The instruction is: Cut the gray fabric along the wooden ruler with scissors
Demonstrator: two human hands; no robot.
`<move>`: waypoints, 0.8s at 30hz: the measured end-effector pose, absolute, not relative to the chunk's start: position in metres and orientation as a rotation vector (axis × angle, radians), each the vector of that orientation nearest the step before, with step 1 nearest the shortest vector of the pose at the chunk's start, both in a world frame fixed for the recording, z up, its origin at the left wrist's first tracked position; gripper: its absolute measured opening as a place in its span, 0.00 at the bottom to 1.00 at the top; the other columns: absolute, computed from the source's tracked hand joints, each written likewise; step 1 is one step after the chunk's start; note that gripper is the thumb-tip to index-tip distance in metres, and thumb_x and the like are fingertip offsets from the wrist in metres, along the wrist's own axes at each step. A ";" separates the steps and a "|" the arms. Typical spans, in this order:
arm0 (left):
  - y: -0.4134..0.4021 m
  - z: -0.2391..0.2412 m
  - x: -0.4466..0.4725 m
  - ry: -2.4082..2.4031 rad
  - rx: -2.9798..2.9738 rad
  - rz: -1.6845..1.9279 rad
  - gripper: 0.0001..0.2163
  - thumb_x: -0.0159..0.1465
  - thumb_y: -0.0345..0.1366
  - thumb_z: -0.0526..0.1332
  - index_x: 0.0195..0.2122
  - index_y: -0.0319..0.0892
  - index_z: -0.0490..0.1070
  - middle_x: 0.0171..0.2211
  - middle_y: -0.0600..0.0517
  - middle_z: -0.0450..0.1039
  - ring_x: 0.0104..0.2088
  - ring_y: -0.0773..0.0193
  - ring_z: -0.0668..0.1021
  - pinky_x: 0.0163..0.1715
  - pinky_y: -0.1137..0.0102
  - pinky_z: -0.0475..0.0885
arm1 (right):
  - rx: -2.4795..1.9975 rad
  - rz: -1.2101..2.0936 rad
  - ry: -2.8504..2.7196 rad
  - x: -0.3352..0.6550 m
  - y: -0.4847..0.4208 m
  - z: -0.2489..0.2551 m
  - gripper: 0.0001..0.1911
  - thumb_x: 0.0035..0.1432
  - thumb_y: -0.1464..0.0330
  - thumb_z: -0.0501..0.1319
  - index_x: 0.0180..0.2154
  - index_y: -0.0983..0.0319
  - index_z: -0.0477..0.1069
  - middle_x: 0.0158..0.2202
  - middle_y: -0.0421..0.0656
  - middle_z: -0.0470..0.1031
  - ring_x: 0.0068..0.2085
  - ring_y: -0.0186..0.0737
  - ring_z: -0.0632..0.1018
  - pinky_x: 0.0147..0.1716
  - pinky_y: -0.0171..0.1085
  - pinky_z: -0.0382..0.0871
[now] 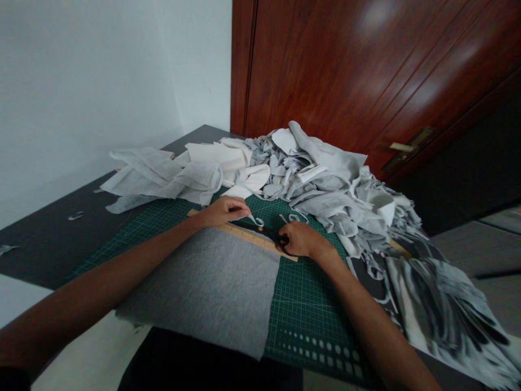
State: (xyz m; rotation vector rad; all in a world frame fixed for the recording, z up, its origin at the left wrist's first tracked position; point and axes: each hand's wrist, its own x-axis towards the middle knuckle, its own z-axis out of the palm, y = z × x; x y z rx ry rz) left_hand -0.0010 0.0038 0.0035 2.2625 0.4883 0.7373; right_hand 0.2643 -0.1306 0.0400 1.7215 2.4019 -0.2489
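Dim, soft daylight — glare on the door [366,65], edges warped.

no readable text, cutting mat [309,304] markings too blurred

Fabric scrap heap [325,174] blocks beyond cutting mat [309,309]

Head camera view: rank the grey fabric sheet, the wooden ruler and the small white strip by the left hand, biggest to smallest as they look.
1. Grey fabric sheet, by far the largest, though it lies nearest the camera.
2. Wooden ruler, long and thin, partly hidden by the hands.
3. Small white strip at the left hand.
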 end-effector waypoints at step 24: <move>0.002 0.002 0.002 0.472 2.286 0.784 0.11 0.70 0.41 0.64 0.38 0.41 0.83 0.36 0.48 0.81 0.37 0.64 0.80 0.39 0.69 0.70 | 1.730 -0.176 2.347 0.248 -0.136 0.052 0.07 0.64 0.69 0.65 0.40 0.63 0.83 0.37 0.49 0.81 0.37 0.45 0.79 0.30 0.35 0.58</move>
